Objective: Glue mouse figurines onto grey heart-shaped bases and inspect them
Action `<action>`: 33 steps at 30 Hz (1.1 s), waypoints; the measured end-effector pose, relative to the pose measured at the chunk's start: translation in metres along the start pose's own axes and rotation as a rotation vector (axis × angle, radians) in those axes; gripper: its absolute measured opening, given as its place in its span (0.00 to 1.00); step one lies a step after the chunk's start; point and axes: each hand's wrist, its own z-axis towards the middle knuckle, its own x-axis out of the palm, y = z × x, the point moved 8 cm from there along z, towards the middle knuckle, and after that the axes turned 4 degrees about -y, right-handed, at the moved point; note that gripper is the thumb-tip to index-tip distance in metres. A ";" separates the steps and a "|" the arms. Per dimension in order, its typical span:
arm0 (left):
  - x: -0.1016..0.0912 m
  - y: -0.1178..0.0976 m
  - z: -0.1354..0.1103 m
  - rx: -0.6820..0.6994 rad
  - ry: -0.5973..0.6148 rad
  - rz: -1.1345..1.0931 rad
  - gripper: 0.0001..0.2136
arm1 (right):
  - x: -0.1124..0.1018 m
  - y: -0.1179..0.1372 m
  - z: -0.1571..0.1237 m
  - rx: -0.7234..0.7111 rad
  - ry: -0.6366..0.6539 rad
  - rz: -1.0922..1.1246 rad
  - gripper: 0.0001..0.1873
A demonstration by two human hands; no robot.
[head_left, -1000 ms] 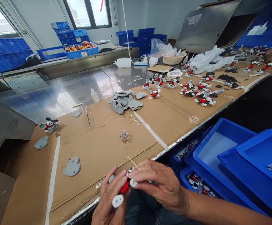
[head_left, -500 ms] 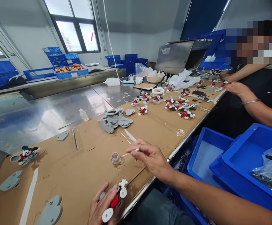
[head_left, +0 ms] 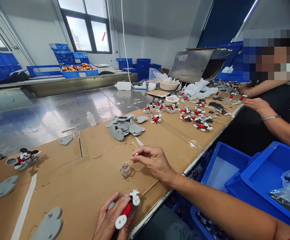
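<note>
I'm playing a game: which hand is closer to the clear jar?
The right hand, beside the jar, holding a stick at its mouth. The left hand is farther away, nearer the camera.

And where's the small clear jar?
In the head view, the jar stands on the cardboard, left of centre, by the stick in the right hand.

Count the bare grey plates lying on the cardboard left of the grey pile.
3: the front plate, nearest the left hand; the far-left plate, by the lone toy; the back plate, beside the dark slit. More could hide behind that hand.
</note>
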 end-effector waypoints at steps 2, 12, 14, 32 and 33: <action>0.001 0.001 -0.002 -0.018 0.015 -0.037 0.13 | 0.001 0.006 -0.001 -0.081 -0.002 -0.093 0.05; -0.001 0.001 -0.005 0.002 0.064 -0.147 0.16 | 0.003 0.019 -0.002 -0.256 0.014 -0.228 0.04; -0.001 0.001 -0.006 0.018 0.071 -0.133 0.16 | 0.004 0.015 -0.002 -0.213 0.025 -0.197 0.05; -0.003 0.008 -0.007 -0.036 0.180 -0.064 0.17 | 0.001 0.017 -0.007 0.161 -0.044 0.447 0.11; -0.005 0.010 -0.007 -0.090 0.151 -0.064 0.16 | 0.004 0.024 -0.013 0.166 -0.019 0.470 0.11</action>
